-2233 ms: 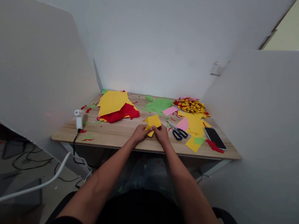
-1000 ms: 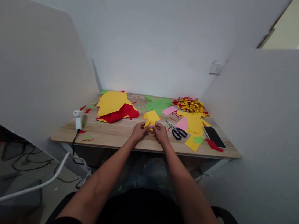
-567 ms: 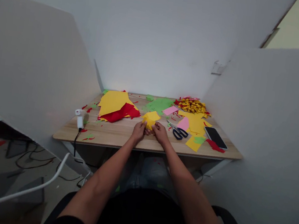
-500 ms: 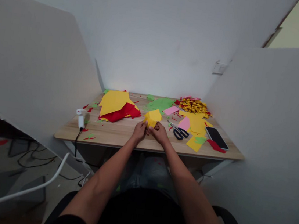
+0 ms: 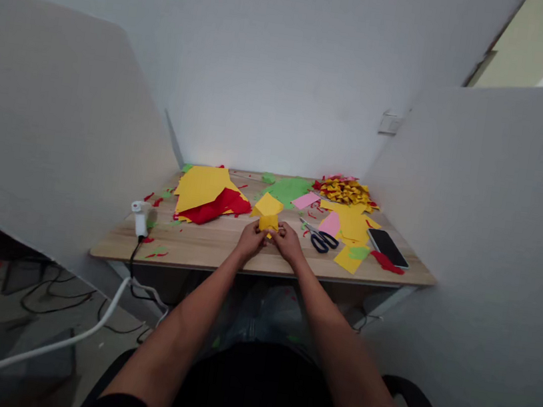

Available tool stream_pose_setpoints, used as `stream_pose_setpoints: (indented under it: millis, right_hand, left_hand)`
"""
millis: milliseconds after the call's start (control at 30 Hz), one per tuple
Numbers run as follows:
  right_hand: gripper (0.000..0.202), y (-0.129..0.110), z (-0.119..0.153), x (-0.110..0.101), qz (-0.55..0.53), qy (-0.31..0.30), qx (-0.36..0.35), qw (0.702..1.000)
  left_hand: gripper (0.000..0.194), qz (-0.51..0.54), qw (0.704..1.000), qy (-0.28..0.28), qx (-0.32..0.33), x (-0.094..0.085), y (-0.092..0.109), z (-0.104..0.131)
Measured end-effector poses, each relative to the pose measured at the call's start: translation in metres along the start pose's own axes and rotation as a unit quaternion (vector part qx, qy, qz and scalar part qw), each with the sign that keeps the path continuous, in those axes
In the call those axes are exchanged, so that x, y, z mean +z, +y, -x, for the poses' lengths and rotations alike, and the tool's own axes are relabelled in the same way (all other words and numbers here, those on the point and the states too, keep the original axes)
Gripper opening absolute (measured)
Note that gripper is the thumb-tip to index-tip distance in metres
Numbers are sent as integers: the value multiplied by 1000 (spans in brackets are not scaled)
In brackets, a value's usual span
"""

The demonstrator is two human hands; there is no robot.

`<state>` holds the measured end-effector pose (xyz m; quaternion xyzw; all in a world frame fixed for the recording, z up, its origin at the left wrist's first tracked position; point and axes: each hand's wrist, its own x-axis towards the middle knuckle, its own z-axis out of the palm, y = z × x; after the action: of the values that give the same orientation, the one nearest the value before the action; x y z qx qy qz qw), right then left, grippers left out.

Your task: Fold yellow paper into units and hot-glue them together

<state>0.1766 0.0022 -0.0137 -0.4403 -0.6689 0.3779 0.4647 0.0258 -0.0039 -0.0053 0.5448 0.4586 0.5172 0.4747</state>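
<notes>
The left hand (image 5: 249, 239) and the right hand (image 5: 289, 242) meet near the front edge of the bench (image 5: 204, 248), and between them is the paper (image 5: 269, 222), yellow and creased. Each grip is closed on it, the left at one side of its near end, the right at the other; its wider part spreads out beyond the fingertips. Whether it touches the wood cannot be told.

Just right of the right hand lie the scissors (image 5: 323, 240), dark handles toward the person, blades pointing away and leftward. Beyond them are a pink piece (image 5: 330, 222) and yellow offcuts (image 5: 354, 223). Farther right, a phone (image 5: 388, 247) lies screen up, a red scrap (image 5: 387, 263) against its near side. At the back right is a heap (image 5: 346, 191) of small folded pieces, mostly yellow. Green paper (image 5: 289, 191) lies beyond the hands. At the left, yellow sheets (image 5: 198, 186) partly overlap a red sheet (image 5: 215, 208), and a white device (image 5: 138, 218) stands near the bench's left end.
</notes>
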Motion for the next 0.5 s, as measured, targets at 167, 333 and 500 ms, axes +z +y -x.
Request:
stream_pose_setpoints:
  millis: [167, 333, 500]
  right_hand:
    - [28, 1, -1, -3, 19, 1, 22, 1000]
    - [29, 0, -1, -6, 47, 4, 34, 998]
    - [29, -2, -1, -7, 76, 3, 36, 996]
  left_hand:
    - [23, -3, 1000, 8, 1, 2, 3, 3]
    - [24, 4, 1000, 28, 13, 1, 5, 5]
    - [29, 13, 998, 63, 30, 0, 2, 3]
